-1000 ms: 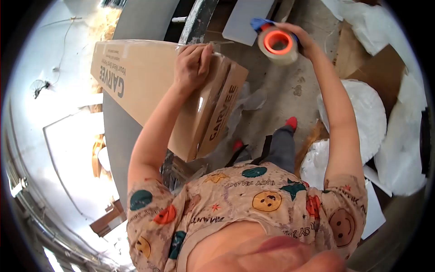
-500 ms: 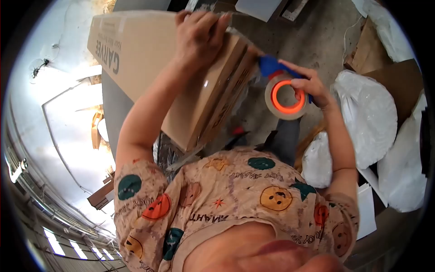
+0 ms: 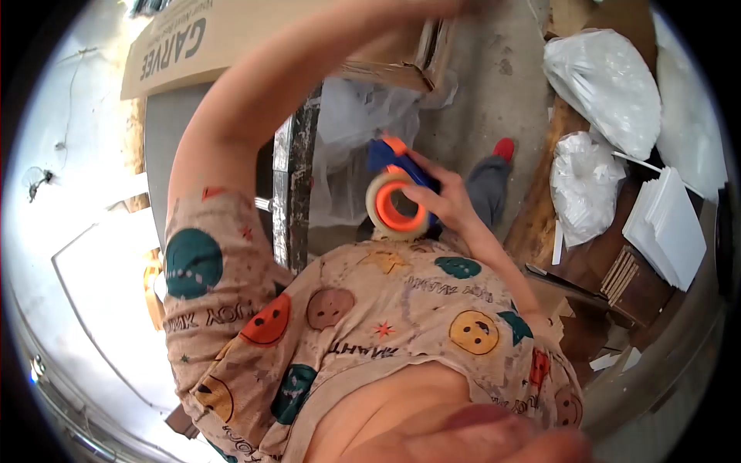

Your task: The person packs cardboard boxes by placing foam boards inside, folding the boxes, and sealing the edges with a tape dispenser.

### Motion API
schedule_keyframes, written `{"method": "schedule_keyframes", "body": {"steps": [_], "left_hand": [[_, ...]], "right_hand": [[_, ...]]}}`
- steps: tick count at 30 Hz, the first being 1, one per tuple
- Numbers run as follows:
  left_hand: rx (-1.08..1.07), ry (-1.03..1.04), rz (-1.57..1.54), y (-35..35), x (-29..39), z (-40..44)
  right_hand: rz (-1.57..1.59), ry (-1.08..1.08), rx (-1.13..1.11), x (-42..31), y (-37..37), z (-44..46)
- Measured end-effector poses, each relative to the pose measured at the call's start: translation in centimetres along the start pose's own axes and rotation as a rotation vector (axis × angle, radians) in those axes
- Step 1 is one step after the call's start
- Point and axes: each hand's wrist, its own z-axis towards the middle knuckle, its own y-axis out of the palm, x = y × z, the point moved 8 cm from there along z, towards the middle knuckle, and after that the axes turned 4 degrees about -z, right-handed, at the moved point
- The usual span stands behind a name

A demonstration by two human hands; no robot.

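Note:
In my right hand (image 3: 450, 199) is a blue and orange tape gun (image 3: 395, 163) with a roll of tape around its orange hub, held close in front of my shirt. My left arm reaches across a large cardboard box (image 3: 255, 38) printed "GARVEE". At the top edge of the view my left hand (image 3: 461, 8) is blurred and partly cut off, near the far end of the box. Its fingers cannot be made out. The box rests on a dark grey surface (image 3: 174, 127).
Below the box hangs clear plastic film (image 3: 363, 116), beside a worn black-and-silver post (image 3: 293, 185). On the right lie stuffed white plastic bags (image 3: 606, 89), a stack of white sheets (image 3: 668, 228) and flat brown cardboard pieces (image 3: 629, 285). Concrete floor (image 3: 494, 85) lies between.
My left hand has left the box's top edge and swung up and right. The tape gun has come left and nearer my body in my right hand. The box sits higher in view.

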Motion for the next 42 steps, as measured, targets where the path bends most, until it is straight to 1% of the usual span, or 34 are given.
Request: {"method": "schedule_keyframes", "body": {"steps": [1, 2, 3, 5, 7, 8, 9, 10, 11, 12, 13, 14, 15, 16, 17, 18, 20, 22, 23, 24, 25, 27, 28, 30, 31, 33, 34, 36, 37, 38, 40, 41, 42], "left_hand": [[-0.333, 0.097, -0.064, 0.4, 4.1, -1.8], [-0.691, 0.184, -0.132, 10.3, 7.0, -3.3], [-0.716, 0.38, -0.024, 11.8, 8.9, -5.2], [-1.31, 0.334, 0.154, 14.0, 10.2, -11.8], [-1.195, 0.574, 0.434, 14.5, 9.4, -15.1], [-1.073, 0.653, 0.532, 13.5, 9.8, -15.0], [-1.09, 0.726, 0.632, 12.1, 10.2, -15.0], [-1.12, 0.812, 0.626, 12.1, 10.1, -16.0], [-1.073, 0.91, 0.651, 12.1, 9.7, -16.9], [-1.128, 0.934, 0.677, 11.6, 9.9, -16.8], [-1.188, 0.772, 0.647, 12.1, 9.5, -17.6], [-1.323, 0.587, 0.548, 12.0, 9.9, -16.3], [-1.43, 0.325, 0.323, 12.8, 9.4, -12.8], [-1.508, 0.046, 0.092, 13.8, 8.2, -8.9], [-1.355, 0.051, 0.087, 14.2, 6.0, -4.5], [-1.197, 0.058, 0.088, 14.8, 3.0, -0.4], [-0.735, 0.111, 0.323, 16.0, -5.6, 3.4], [-0.772, -0.317, 0.249, 17.6, -13.7, 3.0], [-1.143, -0.796, 0.132, 19.1, -16.5, 0.5], [-0.938, -0.883, 0.038, 18.3, -16.7, -0.8], [-0.815, -0.948, 0.032, 17.4, -16.2, -1.1], [-0.59, -0.855, 0.069, 16.9, -15.7, -1.4], [-0.582, -0.863, 0.08, 16.6, -15.3, -1.1], [-0.415, -0.871, 0.0, 16.0, -14.6, -0.5], [-0.409, -0.88, -0.003, 16.1, -14.5, -0.7], [-0.533, -1.057, 0.044, 16.7, -15.8, -2.2], [-0.531, -1.051, 0.04, 16.9, -16.1, -1.2], [-0.788, -1.399, 0.06, 17.3, -17.7, -2.8], [-0.833, -1.42, -0.057, 18.1, -18.5, -2.3], [-0.874, -1.418, -0.245, 19.4, -19.2, -1.6], [-1.141, -1.385, -0.366, 21.7, -22.0, -1.6], [-1.188, -1.303, -0.369, 23.1, -23.8, -0.5], [-1.226, -1.211, -0.364, 24.8, -26.4, 0.7]], "right_hand": [[-0.122, -0.017, 0.019, 0.8, 0.7, 1.7], [-0.113, -0.053, -0.046, 1.9, -6.6, 5.4], [-0.122, -0.094, -0.112, 0.7, -7.9, 8.4], [0.36, 0.187, -0.16, 5.7, -7.1, 11.5], [-0.175, -0.349, -0.249, 9.5, -5.0, 15.5], [-0.414, -0.574, 0.032, 7.4, -4.5, 15.4], [-0.661, -0.778, 0.315, 5.0, -3.5, 12.7], [-0.327, -0.25, 0.057, 5.6, -5.7, 11.4], [-0.473, -0.031, -0.119, 8.1, -7.2, 10.6], [-0.203, 0.042, -0.19, 8.5, -9.3, 8.1], [-0.099, 0.174, -0.195, 10.5, -11.9, 5.9], [-0.018, 0.226, -0.202, 12.3, -15.2, 3.5], [-0.076, 0.251, -0.073, 10.8, -19.0, 0.6], [0.042, 0.37, -0.001, 13.8, -23.1, -1.8], [0.031, 0.357, 0.084, 12.4, -26.0, -3.9], [-0.052, 0.292, 0.127, 10.1, -28.7, -5.6], [-0.025, 0.389, 0.311, 14.7, -36.0, -8.7], [0.268, 0.458, 0.377, 8.0, -37.2, -10.0], [0.353, 0.456, 0.448, 9.9, -40.0, -10.5], [0.426, 0.444, 0.518, 12.6, -42.7, -10.9], [0.459, 0.4, 0.535, 13.2, -44.5, -10.5], [0.513, 0.407, 0.555, 10.6, -46.4, -9.3], [0.528, 0.403, 0.56, 9.9, -47.5, -8.4], [0.515, 0.405, 0.549, 9.4, -49.5, -6.3], [0.506, 0.4, 0.549, 8.9, -50.4, -5.2], [0.664, 0.415, 0.491, 9.6, -51.5, -2.3], [0.737, 0.426, 0.466, 9.5, -51.8, -0.6], [0.751, 0.47, 0.456, 8.4, -52.6, 2.7], [0.812, 0.461, 0.42, 7.3, -52.6, 4.6], [0.867, 0.464, 0.382, 6.4, -53.1, 6.2], [1.026, 0.5, 0.326, 7.9, -55.0, 9.8], [0.994, 0.52, 0.381, 8.0, -56.3, 11.4], [0.97, 0.54, 0.376, 7.9, -57.8, 13.3]]}}
